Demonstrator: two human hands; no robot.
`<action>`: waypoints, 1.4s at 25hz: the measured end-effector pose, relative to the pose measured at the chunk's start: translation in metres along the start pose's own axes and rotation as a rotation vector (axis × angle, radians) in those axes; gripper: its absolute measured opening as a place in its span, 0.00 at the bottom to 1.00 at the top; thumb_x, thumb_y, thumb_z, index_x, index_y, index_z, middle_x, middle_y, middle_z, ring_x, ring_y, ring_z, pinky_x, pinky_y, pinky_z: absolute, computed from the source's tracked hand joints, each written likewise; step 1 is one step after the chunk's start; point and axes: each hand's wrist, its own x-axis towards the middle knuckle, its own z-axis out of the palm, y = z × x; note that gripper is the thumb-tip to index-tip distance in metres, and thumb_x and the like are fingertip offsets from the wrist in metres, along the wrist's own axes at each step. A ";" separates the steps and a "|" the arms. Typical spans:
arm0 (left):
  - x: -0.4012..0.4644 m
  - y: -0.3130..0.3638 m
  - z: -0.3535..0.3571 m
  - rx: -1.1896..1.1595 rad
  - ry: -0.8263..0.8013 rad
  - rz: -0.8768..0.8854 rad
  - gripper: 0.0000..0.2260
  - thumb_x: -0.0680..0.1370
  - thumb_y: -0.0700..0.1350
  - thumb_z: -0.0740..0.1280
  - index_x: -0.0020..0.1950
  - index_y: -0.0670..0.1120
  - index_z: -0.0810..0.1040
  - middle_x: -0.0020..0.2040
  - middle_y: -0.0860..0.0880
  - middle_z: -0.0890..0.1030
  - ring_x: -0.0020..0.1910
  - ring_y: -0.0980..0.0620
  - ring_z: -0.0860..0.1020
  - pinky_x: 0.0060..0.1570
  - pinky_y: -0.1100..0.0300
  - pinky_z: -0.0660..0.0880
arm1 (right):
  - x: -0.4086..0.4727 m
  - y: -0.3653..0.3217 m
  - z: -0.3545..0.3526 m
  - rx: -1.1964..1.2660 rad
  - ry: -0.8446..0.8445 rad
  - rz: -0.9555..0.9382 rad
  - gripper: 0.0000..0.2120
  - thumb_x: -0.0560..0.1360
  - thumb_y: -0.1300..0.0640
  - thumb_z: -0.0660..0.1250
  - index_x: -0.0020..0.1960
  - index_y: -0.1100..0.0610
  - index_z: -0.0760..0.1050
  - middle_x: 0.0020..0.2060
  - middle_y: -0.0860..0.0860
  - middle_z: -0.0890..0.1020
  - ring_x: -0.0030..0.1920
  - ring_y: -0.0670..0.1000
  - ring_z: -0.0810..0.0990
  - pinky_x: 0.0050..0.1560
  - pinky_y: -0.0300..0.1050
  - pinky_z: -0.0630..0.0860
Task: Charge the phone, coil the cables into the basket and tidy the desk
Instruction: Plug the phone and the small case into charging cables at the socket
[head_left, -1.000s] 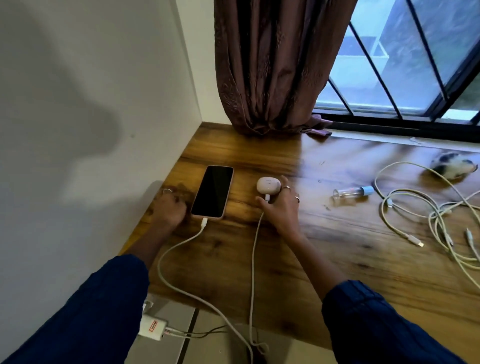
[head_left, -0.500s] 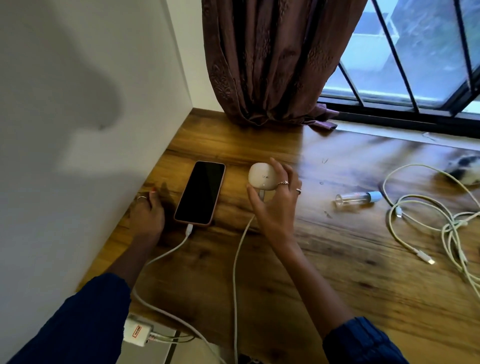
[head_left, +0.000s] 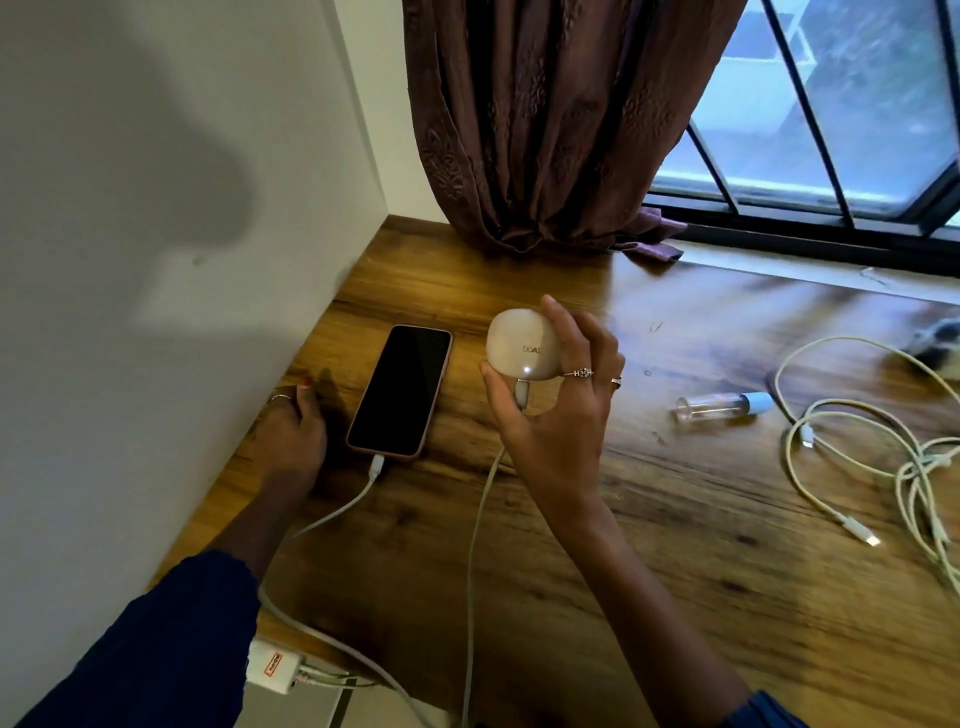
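A dark-screened phone (head_left: 399, 389) in a pink case lies face up on the wooden desk (head_left: 649, 597), with a white charging cable (head_left: 343, 506) plugged into its near end. My right hand (head_left: 558, 415) grips a white earbud case (head_left: 514, 348) lifted off the desk; a small light glows on it and a second cable (head_left: 475, 545) hangs from its plug. My left hand (head_left: 288, 434) rests on the desk beside the wall, left of the phone, holding nothing.
A tangle of white cables (head_left: 883, 457) lies at the right of the desk. A small clear bottle with a blue cap (head_left: 722, 406) lies on its side near it. A white power adapter (head_left: 272, 670) hangs below the desk's front edge. A brown curtain (head_left: 550, 130) hangs at the back.
My right hand has lifted the earbud case off the desk and tilted it toward me, its light now showing. The left hand has stayed beside the phone. The view has moved closer.
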 end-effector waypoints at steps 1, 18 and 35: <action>0.001 0.000 0.000 0.001 -0.005 -0.004 0.20 0.83 0.48 0.52 0.54 0.33 0.74 0.53 0.33 0.77 0.54 0.35 0.75 0.46 0.51 0.66 | 0.000 0.000 0.000 -0.004 -0.001 -0.004 0.32 0.68 0.54 0.72 0.68 0.53 0.64 0.61 0.52 0.66 0.59 0.42 0.63 0.57 0.29 0.67; 0.011 -0.009 -0.001 0.044 -0.066 -0.009 0.20 0.83 0.50 0.53 0.56 0.36 0.75 0.55 0.34 0.78 0.56 0.35 0.75 0.52 0.47 0.69 | -0.007 0.057 0.030 -0.430 -0.348 0.373 0.28 0.70 0.46 0.70 0.67 0.53 0.68 0.61 0.52 0.72 0.63 0.54 0.67 0.62 0.52 0.62; 0.026 -0.023 -0.014 0.323 -0.189 0.392 0.11 0.81 0.48 0.58 0.48 0.41 0.74 0.36 0.45 0.77 0.35 0.47 0.77 0.31 0.60 0.65 | -0.021 -0.022 0.067 -0.313 -0.262 0.379 0.40 0.72 0.42 0.68 0.74 0.61 0.57 0.69 0.59 0.67 0.66 0.53 0.66 0.65 0.48 0.68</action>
